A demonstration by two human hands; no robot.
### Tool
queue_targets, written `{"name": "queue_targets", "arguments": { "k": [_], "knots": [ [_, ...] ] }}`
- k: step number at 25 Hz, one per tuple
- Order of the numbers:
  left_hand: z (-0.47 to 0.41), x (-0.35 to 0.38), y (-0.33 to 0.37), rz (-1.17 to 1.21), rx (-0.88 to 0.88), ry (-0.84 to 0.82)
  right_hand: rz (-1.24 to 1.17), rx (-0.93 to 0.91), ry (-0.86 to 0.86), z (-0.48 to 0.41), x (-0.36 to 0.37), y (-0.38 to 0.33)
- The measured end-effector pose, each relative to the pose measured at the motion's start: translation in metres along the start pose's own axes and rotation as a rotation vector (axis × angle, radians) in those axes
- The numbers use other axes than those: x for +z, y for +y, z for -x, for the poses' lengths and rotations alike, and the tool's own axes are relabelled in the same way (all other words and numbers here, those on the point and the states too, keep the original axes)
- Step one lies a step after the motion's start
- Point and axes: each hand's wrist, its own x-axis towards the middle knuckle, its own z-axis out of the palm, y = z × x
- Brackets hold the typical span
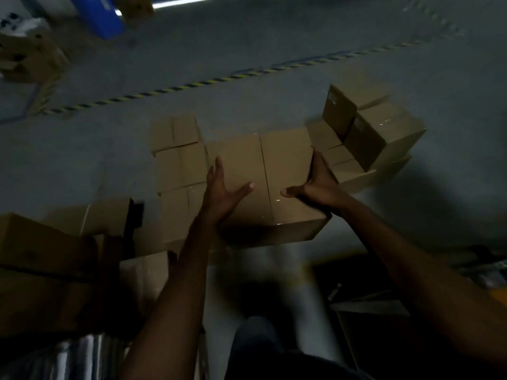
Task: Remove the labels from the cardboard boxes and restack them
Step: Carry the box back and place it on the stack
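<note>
Floor (274, 50) of grey concrete is filling most of the dim view, and a yellow-and-black striped line (192, 85) is running across it at a slant. Large dark cartons (41, 248) are sitting at the lower left, close to the person. Far off at the upper left, blurred brown boxes (27, 56) are lying beside a blue object (98, 15).

On the floor ahead, a row of small boxes (178, 160) is lying on the left and a loose pile of boxes (378, 133) is standing on the right. The top ones in the pile are sitting askew.

Between the row and the pile, the person is holding a cardboard box (274, 165) from both sides. Its taped top is facing the camera and its near face is lying in shadow.

The left hand (222, 193) is pressing flat against the box's left side, fingers straight and together, thumb spread out over the top. The right hand (318, 185) is pressing the right side, fingers reaching along the far edge, thumb lying across the top.
</note>
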Motion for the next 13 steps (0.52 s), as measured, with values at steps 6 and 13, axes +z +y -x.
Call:
{"name": "queue_targets", "arguments": {
  "k": [6, 13],
  "knots": [
    [-0.109, 0.040, -0.051, -0.026, -0.088, -0.158, 0.032, 0.187, -0.115, -0.105, 0.032, 0.078],
    [-0.191, 0.080, -0.112, -0.011, -0.147, -0.177, 0.225, 0.295, -0.239, -0.211, 0.057, 0.130]
  ]
}}
